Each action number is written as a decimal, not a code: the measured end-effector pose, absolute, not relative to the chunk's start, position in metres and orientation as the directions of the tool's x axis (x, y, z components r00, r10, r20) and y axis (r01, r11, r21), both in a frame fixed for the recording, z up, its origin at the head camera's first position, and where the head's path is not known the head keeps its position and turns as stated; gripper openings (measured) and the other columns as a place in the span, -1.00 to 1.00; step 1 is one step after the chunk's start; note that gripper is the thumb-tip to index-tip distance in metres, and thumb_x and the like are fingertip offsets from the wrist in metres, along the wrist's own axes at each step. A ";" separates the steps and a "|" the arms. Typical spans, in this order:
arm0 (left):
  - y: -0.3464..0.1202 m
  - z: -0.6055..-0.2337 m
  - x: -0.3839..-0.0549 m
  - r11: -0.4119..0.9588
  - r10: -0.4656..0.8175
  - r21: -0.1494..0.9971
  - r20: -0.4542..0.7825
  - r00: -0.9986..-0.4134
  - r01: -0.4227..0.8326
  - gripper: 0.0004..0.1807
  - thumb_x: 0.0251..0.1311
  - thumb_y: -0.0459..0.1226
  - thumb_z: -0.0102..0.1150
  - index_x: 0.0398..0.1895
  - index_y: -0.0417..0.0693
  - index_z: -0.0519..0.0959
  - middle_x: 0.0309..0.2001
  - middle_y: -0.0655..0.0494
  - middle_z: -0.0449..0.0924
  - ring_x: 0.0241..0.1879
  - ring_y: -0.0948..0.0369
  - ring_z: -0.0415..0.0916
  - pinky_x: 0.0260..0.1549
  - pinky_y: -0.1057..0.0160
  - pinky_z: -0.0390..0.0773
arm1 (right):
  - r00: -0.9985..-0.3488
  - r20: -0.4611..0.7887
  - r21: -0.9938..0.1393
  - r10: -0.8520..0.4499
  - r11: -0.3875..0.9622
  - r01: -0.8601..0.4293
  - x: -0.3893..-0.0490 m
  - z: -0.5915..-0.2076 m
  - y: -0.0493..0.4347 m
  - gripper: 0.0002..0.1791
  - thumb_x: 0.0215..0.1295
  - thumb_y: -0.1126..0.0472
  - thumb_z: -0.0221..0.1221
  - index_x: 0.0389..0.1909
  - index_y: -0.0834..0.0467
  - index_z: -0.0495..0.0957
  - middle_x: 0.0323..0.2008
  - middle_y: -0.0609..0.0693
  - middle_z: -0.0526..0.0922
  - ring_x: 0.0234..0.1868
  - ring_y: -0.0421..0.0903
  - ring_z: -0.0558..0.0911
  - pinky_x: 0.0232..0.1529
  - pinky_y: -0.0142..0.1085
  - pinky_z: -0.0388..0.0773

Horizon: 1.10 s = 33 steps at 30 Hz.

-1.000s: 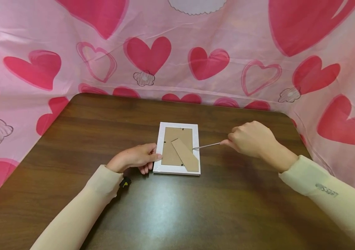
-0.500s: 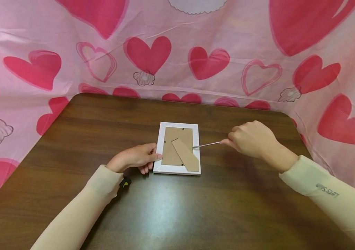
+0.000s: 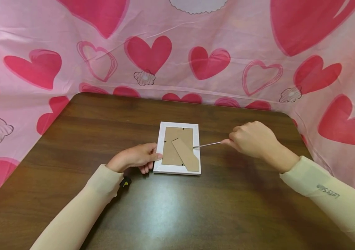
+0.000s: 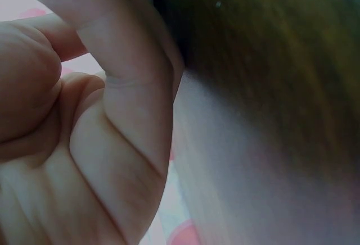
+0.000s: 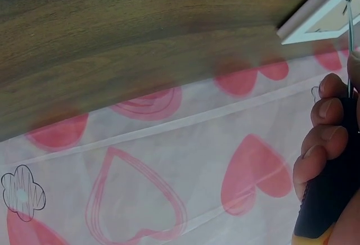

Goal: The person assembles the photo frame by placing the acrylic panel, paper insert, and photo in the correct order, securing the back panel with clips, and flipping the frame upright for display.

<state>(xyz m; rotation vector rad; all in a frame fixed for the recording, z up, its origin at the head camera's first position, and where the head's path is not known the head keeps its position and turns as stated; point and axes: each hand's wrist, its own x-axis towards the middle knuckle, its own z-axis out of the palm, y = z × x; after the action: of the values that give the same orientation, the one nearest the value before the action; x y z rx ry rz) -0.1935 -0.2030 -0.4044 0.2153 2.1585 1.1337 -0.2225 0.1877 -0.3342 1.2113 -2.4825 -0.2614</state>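
A white picture frame [image 3: 177, 169] lies face down on the brown table, showing its brown backing board [image 3: 185, 134] and slanted easel stand [image 3: 186, 156]. My left hand [image 3: 136, 157] pinches the frame's left edge, thumb on the white border and fingers at the side and below. My right hand [image 3: 252, 140] grips a screwdriver [image 5: 327, 194] by its black handle with a yellow end. Its thin metal shaft [image 3: 208, 144] reaches left, with the tip at the small tab on the board's right edge. Small black tabs [image 3: 183, 128] show on the board's other edges.
The dark wooden table [image 3: 127, 114] has rounded far corners. Behind it and at both sides hangs a pink cloth [image 3: 177, 62] printed with hearts. Part of a black and yellow object [image 3: 125, 182] shows under the left wrist.
Since a second ago the screwdriver tip has shifted slightly toward the far side along the frame's right border. Both hands and the frame have stayed nearly still.
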 end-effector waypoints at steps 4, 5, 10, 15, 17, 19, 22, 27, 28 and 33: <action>-0.203 -0.404 -0.193 0.608 0.437 0.779 -0.490 -0.755 -0.154 -0.70 0.60 -0.15 0.13 -0.21 -0.16 0.34 -0.50 0.00 0.52 -0.66 0.23 0.47 -0.60 0.33 0.63 | -0.565 0.240 0.322 -0.790 0.613 -0.721 -0.222 -0.335 0.188 -0.41 0.37 -0.08 0.37 -0.77 -0.02 0.34 -0.74 -0.07 0.40 -0.74 -0.08 0.36 -0.72 -0.06 0.46; -0.203 -0.404 -0.193 0.606 0.438 0.780 -0.489 -0.755 -0.153 -0.70 0.60 -0.15 0.13 -0.21 -0.16 0.34 -0.51 0.00 0.53 -0.67 0.23 0.47 -0.60 0.33 0.63 | -0.563 0.239 0.324 -0.791 0.612 -0.722 -0.222 -0.334 0.187 -0.41 0.37 -0.08 0.37 -0.78 -0.02 0.34 -0.74 -0.07 0.39 -0.74 -0.08 0.34 -0.72 -0.06 0.46; -0.204 -0.405 -0.193 0.595 0.447 0.790 -0.481 -0.754 -0.151 -0.71 0.60 -0.16 0.14 -0.21 -0.17 0.34 -0.50 -0.01 0.53 -0.67 0.22 0.48 -0.59 0.32 0.63 | -0.565 0.225 0.336 -0.794 0.607 -0.720 -0.223 -0.331 0.184 -0.40 0.39 -0.07 0.35 -0.79 0.00 0.33 -0.75 -0.08 0.35 -0.75 -0.08 0.34 -0.74 -0.08 0.42; -0.204 -0.406 -0.194 0.591 0.450 0.793 -0.478 -0.755 -0.150 -0.70 0.61 -0.16 0.13 -0.22 -0.17 0.33 -0.50 -0.01 0.53 -0.67 0.22 0.48 -0.59 0.32 0.62 | -0.581 0.172 0.347 -0.796 0.601 -0.720 -0.223 -0.323 0.177 -0.39 0.42 -0.08 0.33 -0.80 0.02 0.36 -0.76 -0.06 0.39 -0.75 -0.01 0.39 -0.74 -0.08 0.42; -0.204 -0.406 -0.194 0.594 0.448 0.790 -0.479 -0.755 -0.149 -0.70 0.61 -0.17 0.13 -0.22 -0.16 0.33 -0.50 0.00 0.53 -0.67 0.23 0.48 -0.59 0.33 0.62 | -0.587 0.144 0.351 -0.797 0.595 -0.723 -0.224 -0.320 0.174 -0.38 0.42 -0.09 0.33 -0.80 0.02 0.35 -0.77 -0.06 0.39 -0.76 -0.01 0.39 -0.73 -0.08 0.43; -0.204 -0.405 -0.194 0.597 0.448 0.789 -0.481 -0.754 -0.149 -0.71 0.61 -0.17 0.13 -0.22 -0.16 0.33 -0.50 0.00 0.52 -0.66 0.23 0.47 -0.59 0.33 0.62 | -0.588 0.115 0.365 -0.800 0.585 -0.724 -0.225 -0.317 0.170 -0.35 0.43 -0.10 0.33 -0.82 0.01 0.32 -0.78 -0.05 0.39 -0.77 -0.01 0.37 -0.73 -0.08 0.42; -0.204 -0.405 -0.195 0.600 0.448 0.786 -0.483 -0.753 -0.148 -0.71 0.60 -0.17 0.14 -0.21 -0.16 0.34 -0.50 0.00 0.51 -0.66 0.23 0.47 -0.60 0.33 0.62 | -0.583 0.085 0.395 -0.808 0.564 -0.725 -0.226 -0.314 0.165 -0.33 0.44 -0.11 0.32 -0.82 0.01 0.29 -0.79 -0.05 0.36 -0.78 -0.02 0.33 -0.75 -0.08 0.40; -0.205 -0.405 -0.194 0.598 0.450 0.788 -0.483 -0.751 -0.149 -0.71 0.61 -0.17 0.13 -0.22 -0.17 0.33 -0.50 0.00 0.51 -0.66 0.23 0.47 -0.60 0.33 0.62 | -0.578 0.057 0.430 -0.814 0.542 -0.721 -0.227 -0.310 0.158 -0.31 0.46 -0.11 0.29 -0.84 0.02 0.28 -0.80 -0.05 0.31 -0.77 -0.03 0.30 -0.74 -0.08 0.42; -0.204 -0.405 -0.194 0.596 0.451 0.789 -0.483 -0.751 -0.149 -0.71 0.61 -0.17 0.13 -0.22 -0.17 0.33 -0.50 0.00 0.51 -0.66 0.23 0.47 -0.60 0.33 0.62 | -0.580 0.053 0.434 -0.813 0.542 -0.720 -0.227 -0.309 0.157 -0.31 0.47 -0.12 0.29 -0.84 0.02 0.27 -0.80 -0.05 0.31 -0.77 -0.03 0.30 -0.74 -0.09 0.43; -0.203 -0.404 -0.194 0.597 0.451 0.788 -0.483 -0.751 -0.149 -0.71 0.61 -0.17 0.12 -0.21 -0.17 0.34 -0.50 0.00 0.52 -0.66 0.23 0.47 -0.60 0.33 0.62 | -0.585 0.046 0.439 -0.810 0.542 -0.717 -0.225 -0.306 0.154 -0.31 0.46 -0.12 0.29 -0.84 0.04 0.29 -0.80 -0.04 0.32 -0.77 -0.02 0.32 -0.74 -0.09 0.46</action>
<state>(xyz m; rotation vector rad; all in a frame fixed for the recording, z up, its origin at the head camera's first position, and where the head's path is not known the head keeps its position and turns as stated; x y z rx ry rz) -0.1941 -0.2035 -0.4043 0.2377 2.1489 1.1436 -0.2254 0.1540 -0.3059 1.2808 -2.5370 -0.5560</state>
